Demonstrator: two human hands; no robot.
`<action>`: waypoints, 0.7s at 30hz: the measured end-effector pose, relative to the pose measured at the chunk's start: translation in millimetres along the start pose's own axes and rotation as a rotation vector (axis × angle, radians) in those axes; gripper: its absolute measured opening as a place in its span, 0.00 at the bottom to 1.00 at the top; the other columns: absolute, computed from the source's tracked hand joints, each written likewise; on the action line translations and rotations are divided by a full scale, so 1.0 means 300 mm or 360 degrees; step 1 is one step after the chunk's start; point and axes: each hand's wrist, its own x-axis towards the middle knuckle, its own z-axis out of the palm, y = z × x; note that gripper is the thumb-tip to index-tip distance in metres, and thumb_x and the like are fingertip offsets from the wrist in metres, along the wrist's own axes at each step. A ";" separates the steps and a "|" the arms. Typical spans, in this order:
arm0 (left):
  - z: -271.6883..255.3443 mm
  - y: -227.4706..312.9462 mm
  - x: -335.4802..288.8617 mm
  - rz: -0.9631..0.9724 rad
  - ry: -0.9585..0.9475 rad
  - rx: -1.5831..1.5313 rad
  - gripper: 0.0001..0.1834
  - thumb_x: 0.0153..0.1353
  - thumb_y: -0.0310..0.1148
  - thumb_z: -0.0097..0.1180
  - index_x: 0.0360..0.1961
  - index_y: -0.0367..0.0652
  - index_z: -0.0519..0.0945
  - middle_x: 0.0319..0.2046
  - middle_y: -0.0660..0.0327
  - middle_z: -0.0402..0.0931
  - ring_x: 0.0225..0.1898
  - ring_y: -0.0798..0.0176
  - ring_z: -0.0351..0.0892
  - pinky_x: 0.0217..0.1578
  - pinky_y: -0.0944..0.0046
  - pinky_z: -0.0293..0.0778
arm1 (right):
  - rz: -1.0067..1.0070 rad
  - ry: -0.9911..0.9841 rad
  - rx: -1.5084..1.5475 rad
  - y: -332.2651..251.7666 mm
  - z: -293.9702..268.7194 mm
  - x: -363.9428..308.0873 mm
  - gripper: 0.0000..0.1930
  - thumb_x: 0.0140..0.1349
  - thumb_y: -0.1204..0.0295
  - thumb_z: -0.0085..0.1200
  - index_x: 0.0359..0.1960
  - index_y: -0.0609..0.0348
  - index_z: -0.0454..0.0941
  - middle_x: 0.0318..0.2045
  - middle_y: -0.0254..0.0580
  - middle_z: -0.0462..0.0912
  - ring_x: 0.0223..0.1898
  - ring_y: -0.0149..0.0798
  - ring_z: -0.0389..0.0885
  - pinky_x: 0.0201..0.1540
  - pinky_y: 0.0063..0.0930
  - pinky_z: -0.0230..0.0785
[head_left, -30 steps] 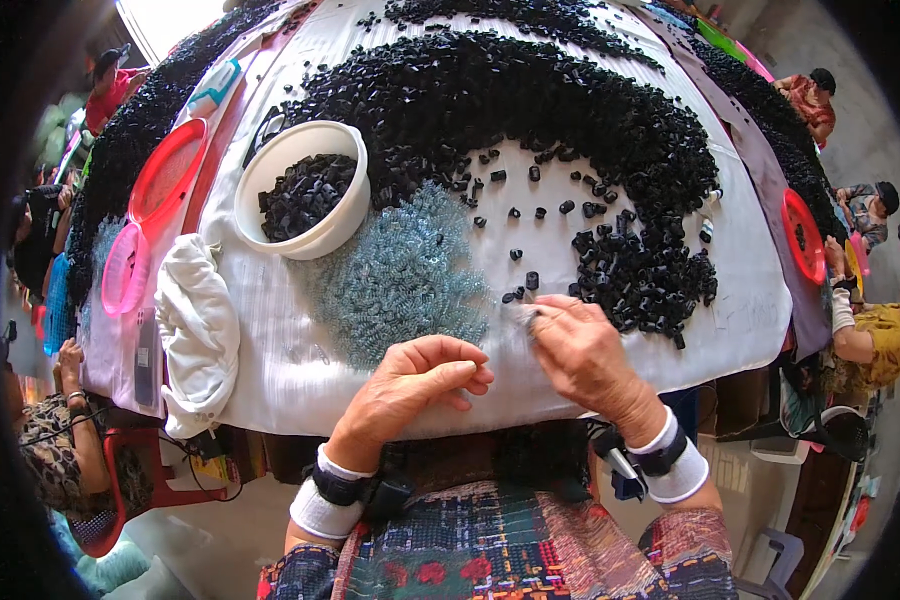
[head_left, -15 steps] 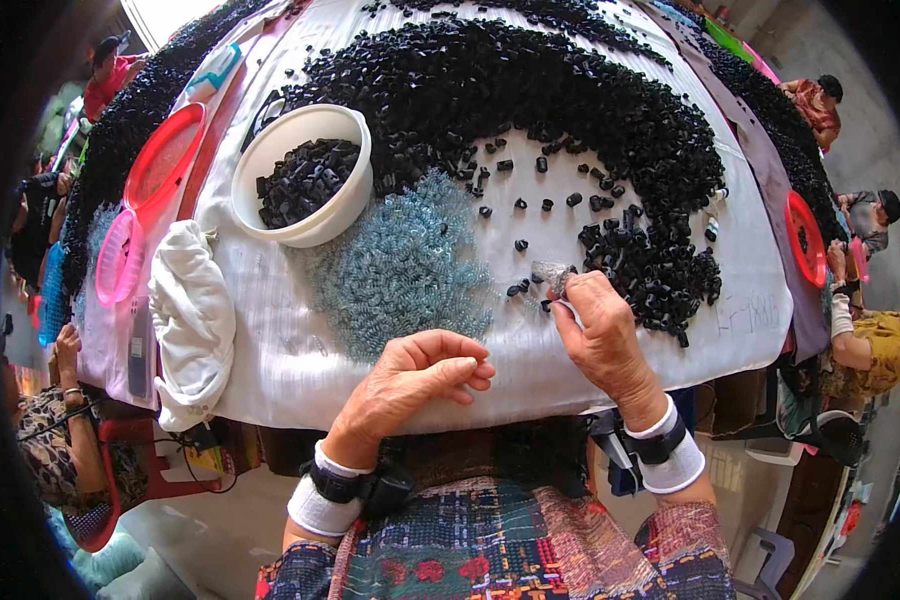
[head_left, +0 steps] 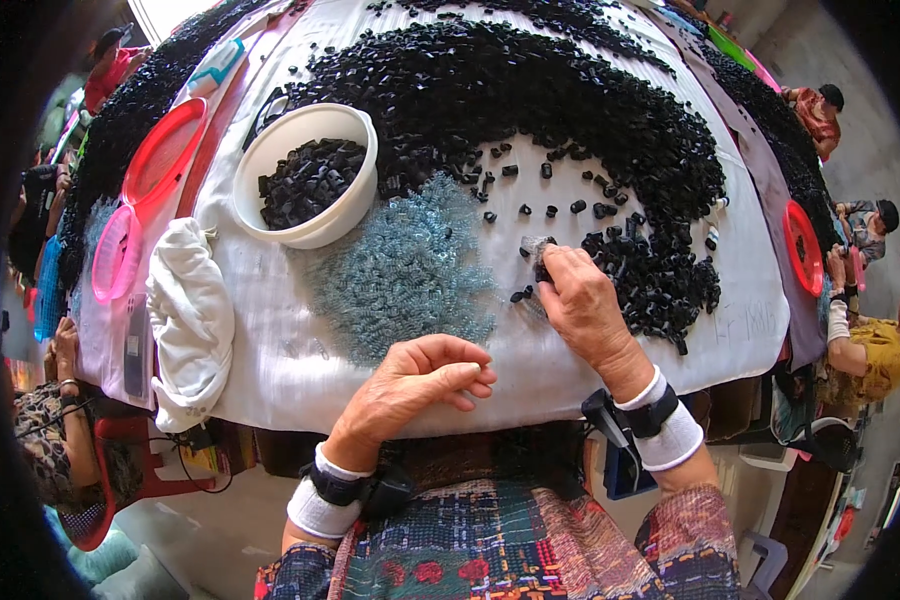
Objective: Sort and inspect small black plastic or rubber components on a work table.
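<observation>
My right hand [head_left: 592, 308] is closed in a pinch over the white cloth, left of a cluster of small black plastic pieces [head_left: 660, 275]. A small black piece [head_left: 542, 271] shows at its fingertips. Beside it is a grey, silvery sleeve-like bit [head_left: 536, 245]; I cannot tell whether it is worn or held. My left hand [head_left: 410, 382] rests near the table's front edge, its fingers curled toward the thumb, with what they hold, if anything, hidden. Just beyond it lies a heap of clear bluish coil springs [head_left: 400, 275].
A white bowl [head_left: 362, 205] of black pieces stands behind the springs at left. A white bundled cloth [head_left: 192, 325], a red basket [head_left: 202, 120] and a pink basket [head_left: 98, 275] lie farther left. A large black heap [head_left: 530, 75] curves across the back. Other people sit along both sides.
My right hand has moved slightly left and away from me, and the silvery bit at its fingertips has shifted with it. My left hand has stayed nearly still.
</observation>
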 end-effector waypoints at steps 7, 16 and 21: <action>0.022 -0.002 0.000 0.0058 0.0116 -0.0137 0.15 0.62 0.32 0.55 0.46 0.33 0.74 0.39 0.55 0.78 0.39 0.66 0.80 0.37 0.70 0.77 | -0.0340 0.0152 0.0316 -0.177 -0.102 -0.037 0.15 0.47 0.79 0.55 0.40 0.64 0.74 0.37 0.50 0.76 0.39 0.48 0.76 0.41 0.39 0.70; -0.014 -0.047 0.012 0.0308 0.0166 -0.0203 0.11 0.58 0.28 0.59 0.41 0.35 0.78 0.32 0.58 0.80 0.31 0.68 0.79 0.32 0.71 0.78 | -0.0397 0.0219 0.0617 -0.272 -0.018 -0.114 0.17 0.45 0.80 0.55 0.41 0.67 0.74 0.39 0.49 0.76 0.39 0.49 0.76 0.41 0.37 0.72; 0.003 -0.014 0.009 0.0246 0.0306 -0.0361 0.12 0.59 0.28 0.58 0.43 0.36 0.77 0.35 0.53 0.81 0.31 0.65 0.82 0.29 0.69 0.79 | 0.0166 0.0434 0.0418 -0.109 -0.039 -0.121 0.13 0.43 0.85 0.55 0.34 0.66 0.72 0.28 0.48 0.74 0.29 0.50 0.72 0.30 0.41 0.67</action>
